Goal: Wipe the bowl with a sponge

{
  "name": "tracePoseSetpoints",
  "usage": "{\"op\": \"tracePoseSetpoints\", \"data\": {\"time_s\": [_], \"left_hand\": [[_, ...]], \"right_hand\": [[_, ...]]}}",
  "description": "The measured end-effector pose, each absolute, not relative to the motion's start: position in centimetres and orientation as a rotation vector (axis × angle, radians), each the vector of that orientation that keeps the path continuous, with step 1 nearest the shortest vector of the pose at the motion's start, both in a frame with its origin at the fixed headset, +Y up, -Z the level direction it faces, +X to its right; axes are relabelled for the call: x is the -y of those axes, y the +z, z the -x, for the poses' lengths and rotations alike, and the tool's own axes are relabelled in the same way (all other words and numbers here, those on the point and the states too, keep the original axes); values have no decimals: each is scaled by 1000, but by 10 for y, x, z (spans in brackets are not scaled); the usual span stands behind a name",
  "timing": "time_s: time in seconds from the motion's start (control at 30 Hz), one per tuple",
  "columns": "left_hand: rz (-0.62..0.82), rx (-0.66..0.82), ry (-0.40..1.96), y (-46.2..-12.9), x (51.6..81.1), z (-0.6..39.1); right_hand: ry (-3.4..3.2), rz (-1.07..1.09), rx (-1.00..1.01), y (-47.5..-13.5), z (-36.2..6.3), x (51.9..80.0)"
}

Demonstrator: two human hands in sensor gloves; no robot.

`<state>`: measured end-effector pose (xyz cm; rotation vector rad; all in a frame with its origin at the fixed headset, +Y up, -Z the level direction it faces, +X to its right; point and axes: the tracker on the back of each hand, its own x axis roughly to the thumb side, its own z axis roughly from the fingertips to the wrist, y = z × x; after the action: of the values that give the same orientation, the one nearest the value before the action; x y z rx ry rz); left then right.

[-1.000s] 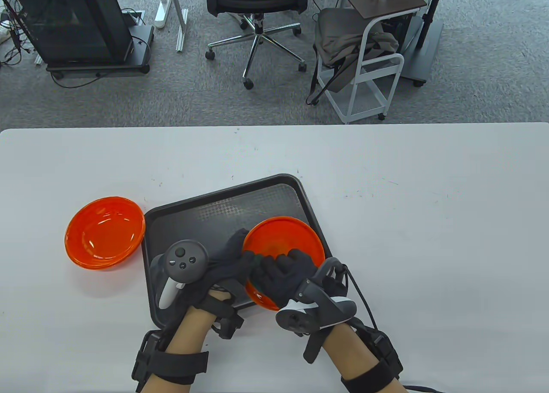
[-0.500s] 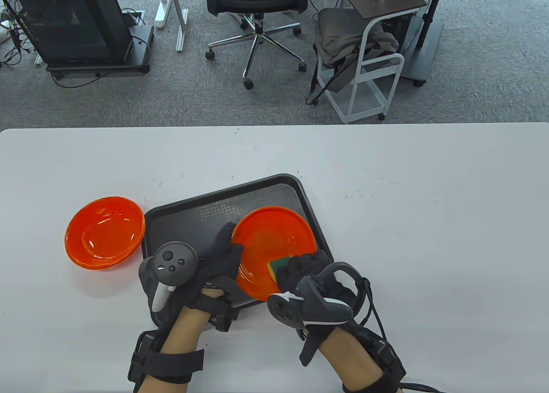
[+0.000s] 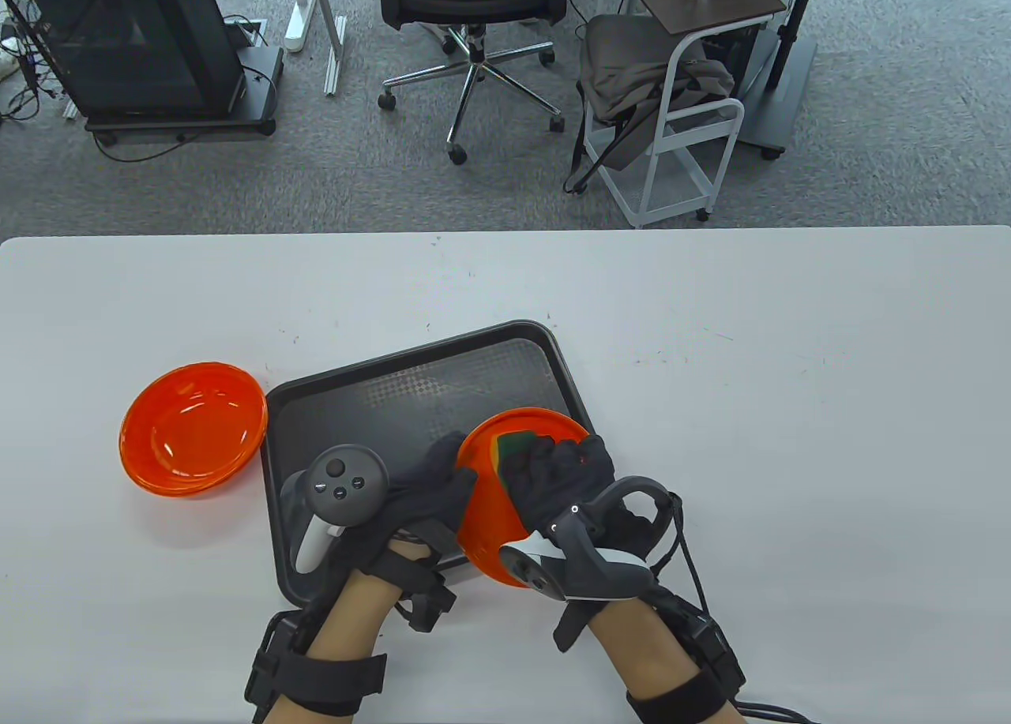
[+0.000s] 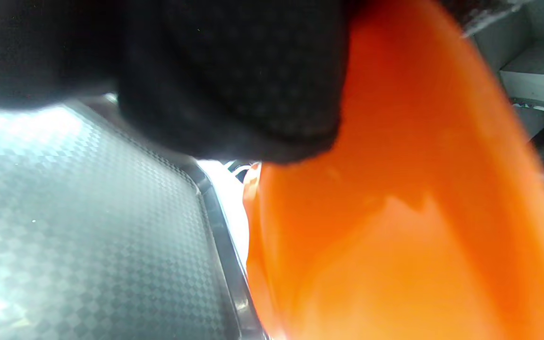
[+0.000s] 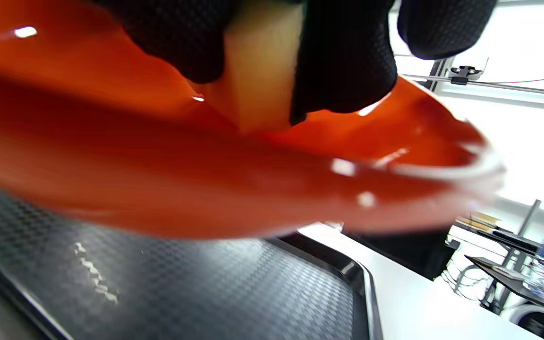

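No legible writing. Left hand [image 3: 430, 479] gripped the tilted orange bowl [image 3: 490, 511] by its left rim, over the black tray [image 3: 355, 408]. Right hand [image 3: 561, 479] pinched the sponge [image 3: 517, 442], pressing it inside the bowl near the far rim.

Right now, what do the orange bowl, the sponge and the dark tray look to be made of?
Orange bowl: glossy, probably thin plastic; sharp highlights, light seems to glow through it.
Sponge: soft foam, pale yellow with a green scrubbing face, judging by its matte look.
Tray: dark, likely plastic, with a fine chequered texture and a smooth raised rim.
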<state>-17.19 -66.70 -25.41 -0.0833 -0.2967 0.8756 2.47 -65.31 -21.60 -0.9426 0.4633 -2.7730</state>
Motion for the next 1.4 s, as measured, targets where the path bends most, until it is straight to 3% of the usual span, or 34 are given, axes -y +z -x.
{"op": "tracePoseSetpoints", "data": {"time_s": [0.2, 0.47, 0.83, 1.4], "left_hand": [[35, 286, 838, -253, 671, 168], [-43, 217, 855, -258, 670, 185], [-66, 112, 954, -268, 672, 222], [-61, 39, 1100, -269, 673, 248]], "right_hand": [[-3021, 1286, -405, -216, -26, 657], [-3031, 1472, -214, -211, -21, 658], [-2896, 1210, -202, -204, -21, 647], [-2936, 999, -635, -202, -53, 627]]}}
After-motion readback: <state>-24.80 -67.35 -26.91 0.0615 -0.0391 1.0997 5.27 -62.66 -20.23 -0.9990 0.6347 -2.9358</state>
